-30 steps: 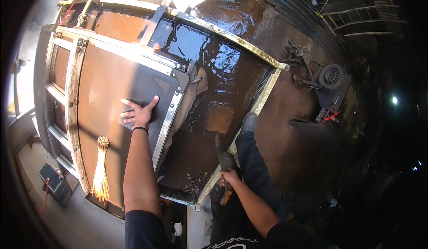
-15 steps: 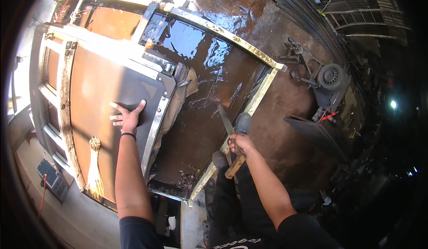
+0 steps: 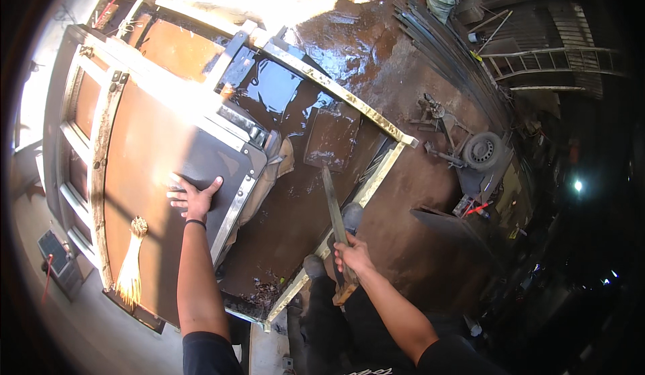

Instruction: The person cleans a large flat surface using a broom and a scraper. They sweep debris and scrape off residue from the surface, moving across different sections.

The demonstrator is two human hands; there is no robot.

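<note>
My left hand (image 3: 196, 200) lies flat with its fingers spread on a brown panel (image 3: 151, 167) with a metal-edged rim. Below and left of it, on the same panel, lies a bundle of pale straw tied like a small brush (image 3: 132, 261). My right hand (image 3: 353, 254) is wrapped round a long wooden stick (image 3: 332, 204) with a thicker block at its near end. The stick slants away over a framed, shallow bed of brown liquid (image 3: 269, 230). Its far tip meets a square brown plate (image 3: 332, 138); whether they are joined, I cannot tell.
A pale, worn frame bar (image 3: 349, 103) edges the wet bed. Crumpled brown cloth or paper (image 3: 285, 157) hangs at the panel's side. Dark debris (image 3: 265, 293) sits in the near corner. To the right are a wheel (image 3: 482, 150), a dark sheet (image 3: 447, 230) and a ladder (image 3: 537, 61).
My right hand and the stick have come nearer and slightly left. The square plate, earlier mostly under liquid, now shows clearly. My left hand stays spread on the panel; the view has shifted.
</note>
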